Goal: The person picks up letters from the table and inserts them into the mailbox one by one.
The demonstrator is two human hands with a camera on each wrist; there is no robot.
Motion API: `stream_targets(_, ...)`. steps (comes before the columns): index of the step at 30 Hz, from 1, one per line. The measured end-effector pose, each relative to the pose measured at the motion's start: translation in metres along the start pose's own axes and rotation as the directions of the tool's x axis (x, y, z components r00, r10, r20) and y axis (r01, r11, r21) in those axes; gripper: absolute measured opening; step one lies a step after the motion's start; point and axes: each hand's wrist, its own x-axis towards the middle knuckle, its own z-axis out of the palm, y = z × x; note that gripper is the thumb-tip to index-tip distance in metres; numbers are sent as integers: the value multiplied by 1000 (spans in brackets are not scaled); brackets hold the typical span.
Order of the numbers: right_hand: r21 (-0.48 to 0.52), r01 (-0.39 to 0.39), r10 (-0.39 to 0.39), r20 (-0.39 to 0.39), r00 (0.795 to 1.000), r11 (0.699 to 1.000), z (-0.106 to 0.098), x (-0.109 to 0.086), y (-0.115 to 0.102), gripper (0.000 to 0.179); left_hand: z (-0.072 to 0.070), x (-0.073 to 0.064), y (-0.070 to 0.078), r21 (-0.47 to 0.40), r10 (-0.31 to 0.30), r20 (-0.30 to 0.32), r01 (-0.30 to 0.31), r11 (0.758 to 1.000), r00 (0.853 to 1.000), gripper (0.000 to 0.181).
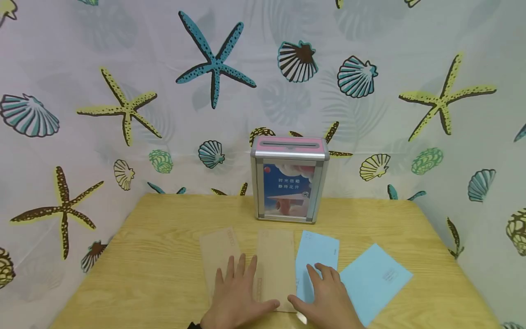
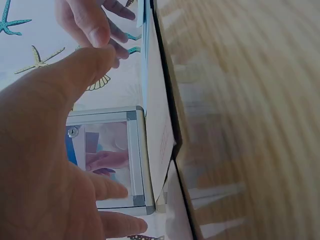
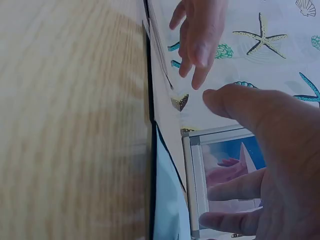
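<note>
My left hand (image 1: 235, 292) is spread palm down over the left brown envelope (image 1: 218, 249), its thumb reaching across the second brown envelope (image 1: 276, 260). Over the upright blue envelope (image 1: 317, 251) is my right hand (image 1: 328, 294), its fingers loosely bent and holding nothing. Further right, another blue envelope (image 1: 380, 278) lies at an angle. In the left wrist view a gap shows between the left hand (image 2: 55, 135) and the envelopes. The right hand (image 3: 270, 155) likewise hovers clear of the paper in the right wrist view.
Behind the envelopes stands a silver-framed box (image 1: 289, 180) with a slot in its pink top and a picture front. A small white thing (image 1: 302, 317) lies by my right thumb. Shell-patterned cloth (image 1: 263, 91) hangs behind the wooden table (image 1: 156, 256).
</note>
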Motion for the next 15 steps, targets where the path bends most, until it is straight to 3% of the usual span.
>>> stream_targets(7,-20,21,-21,-6,1000,1000,3,1,-7,71,0,15,2,24,-53,-123,56,998,991,102)
stream_targets(15,-7,16,-16,57,998,1000,10,-1,-9,69,1,39,3,132,-29,-221,59,989,975,72)
